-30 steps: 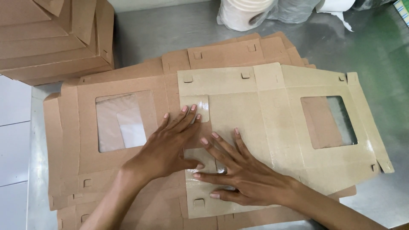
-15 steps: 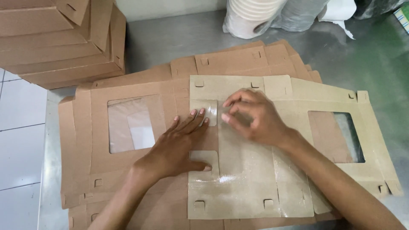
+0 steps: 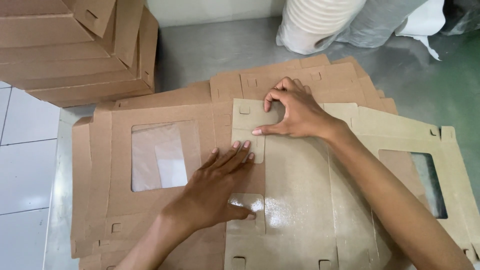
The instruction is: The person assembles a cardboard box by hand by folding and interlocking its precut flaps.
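Left hand (image 3: 215,187): spread flat, pressing the top box blank (image 3: 300,190).
Right hand (image 3: 295,112): pinching its corner flap (image 3: 248,117).
Risk: flap may crease crookedly if the blank slides.

I read this as a packing workspace: a steel worktable (image 3: 210,55) beyond my fingers, flat windowed box blanks (image 3: 165,150) under them, folded cartons (image 3: 70,50) stacked far left, stacked white cups (image 3: 320,25) ahead, white floor tiles (image 3: 25,175) left.

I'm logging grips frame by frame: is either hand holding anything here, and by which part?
The right hand pinches a corner flap of the pale flat box blank. The left hand only presses flat on it.
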